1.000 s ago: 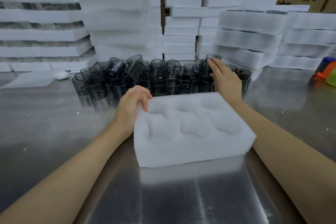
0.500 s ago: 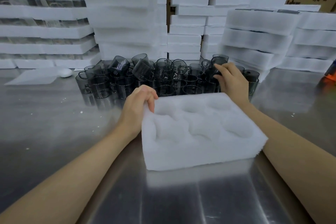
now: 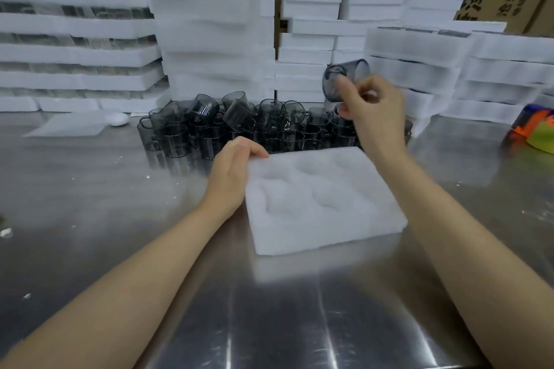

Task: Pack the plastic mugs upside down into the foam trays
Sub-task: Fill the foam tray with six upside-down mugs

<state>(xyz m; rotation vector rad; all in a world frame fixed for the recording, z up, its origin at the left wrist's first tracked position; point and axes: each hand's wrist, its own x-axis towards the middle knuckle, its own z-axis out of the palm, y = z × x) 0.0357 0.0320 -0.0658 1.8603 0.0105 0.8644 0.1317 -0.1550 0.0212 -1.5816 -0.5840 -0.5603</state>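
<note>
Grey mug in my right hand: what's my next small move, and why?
Probably turn the grey mug mouth-down and lower it into a pocket of the foam tray: the right hand holds it tilted, pockets look empty, the left hand rests on the tray.

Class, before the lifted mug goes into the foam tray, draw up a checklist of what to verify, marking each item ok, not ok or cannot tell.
1. Right hand grips the grey mug: ok.
2. Mug turned upside down: not ok, it is tilted in the air.
3. Foam tray pockets empty: ok.
4. Left hand rests on the tray's left edge: ok.
5. Tray lying flat on the steel table: ok.
6. Mug free of cracks: cannot tell, blurred.
</note>
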